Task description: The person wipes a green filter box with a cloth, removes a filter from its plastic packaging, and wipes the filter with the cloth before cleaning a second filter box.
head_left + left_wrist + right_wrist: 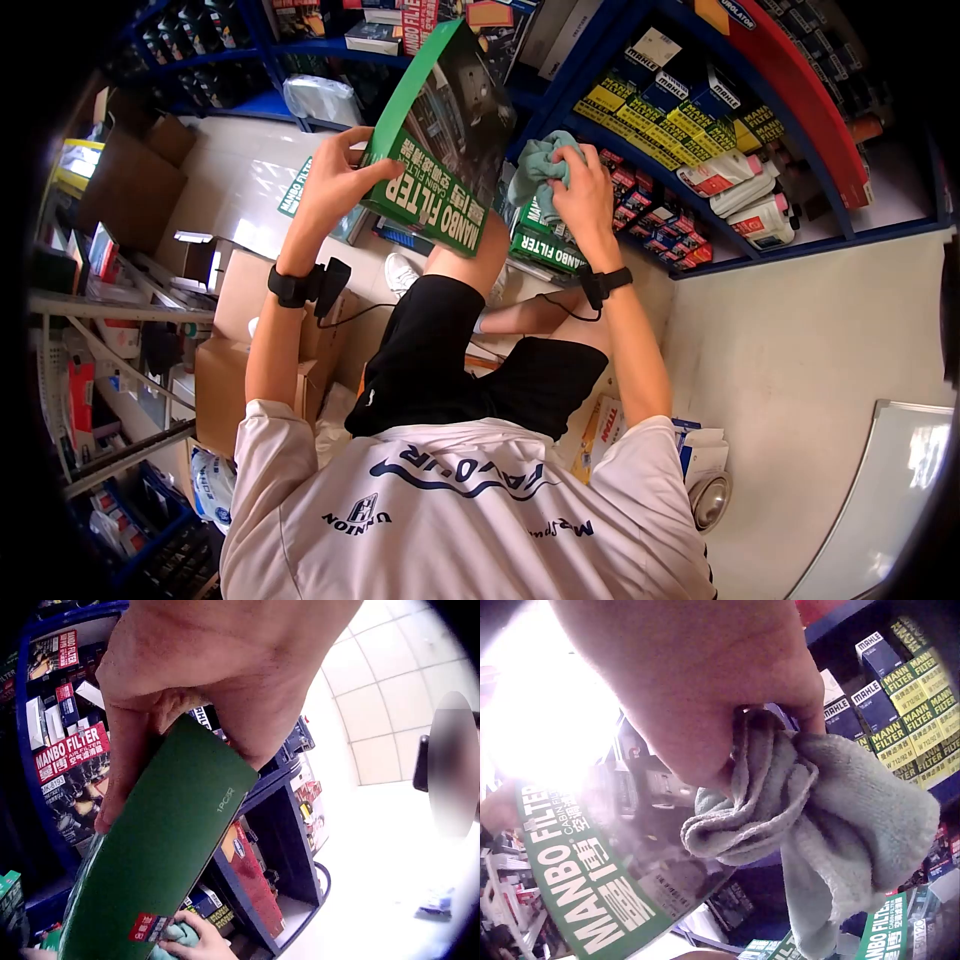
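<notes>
My left hand [335, 190] grips a green cabin filter box [430, 195] by one end, thumb on its printed face and fingers behind. The box is held up at a tilt over my knees. Its plain green side [165, 832] faces the left wrist camera. Bunched in my right hand [587, 200] is a grey-green cloth [538, 168], pinched between thumb and fingers, with loose folds hanging down in the right wrist view. The cloth is to the right of the box, apart from it. Below that hand lie more green filter boxes [545, 245].
Blue shelves with yellow-and-black filter boxes [655, 125] and white bottles [760, 222] stand to the right. At left are a cardboard box [222, 390] and a metal rack [120, 307]. Another green box [296, 188] lies on the floor. A whiteboard [880, 500] leans at lower right.
</notes>
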Tool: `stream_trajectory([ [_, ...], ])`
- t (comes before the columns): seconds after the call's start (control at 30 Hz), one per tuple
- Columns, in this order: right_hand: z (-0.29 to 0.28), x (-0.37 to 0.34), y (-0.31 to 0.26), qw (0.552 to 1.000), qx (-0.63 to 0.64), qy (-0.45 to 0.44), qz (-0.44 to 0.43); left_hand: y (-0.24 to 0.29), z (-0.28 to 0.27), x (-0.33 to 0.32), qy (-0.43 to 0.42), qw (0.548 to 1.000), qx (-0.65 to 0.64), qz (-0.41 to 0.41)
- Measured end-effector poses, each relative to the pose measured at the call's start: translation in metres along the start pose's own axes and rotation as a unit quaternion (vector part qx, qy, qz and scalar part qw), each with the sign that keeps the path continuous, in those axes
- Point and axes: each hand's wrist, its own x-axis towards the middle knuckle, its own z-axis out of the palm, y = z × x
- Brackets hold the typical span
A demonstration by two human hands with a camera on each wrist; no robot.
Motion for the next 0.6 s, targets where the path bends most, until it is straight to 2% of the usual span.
stream_trajectory([
  [0.1,-0.003,-0.003,-0.005,1.0,0.012,-0.008,0.023,0.004,0.0,-0.003,-0.021,1.0,0.004,-0.022],
  [0.2,-0.004,-0.003,-0.008,1.0,0.012,-0.002,0.018,0.007,0.003,-0.004,0.004,0.999,0.038,-0.003],
  [0.43,-0.018,0.01,-0.04,0.999,0.043,0.019,0.014,0.035,0.022,-0.009,0.002,0.992,0.126,0.021],
  [0.6,-0.032,0.019,-0.062,0.996,0.077,0.046,-0.006,0.051,0.039,-0.006,0.05,0.986,0.156,0.019],
])
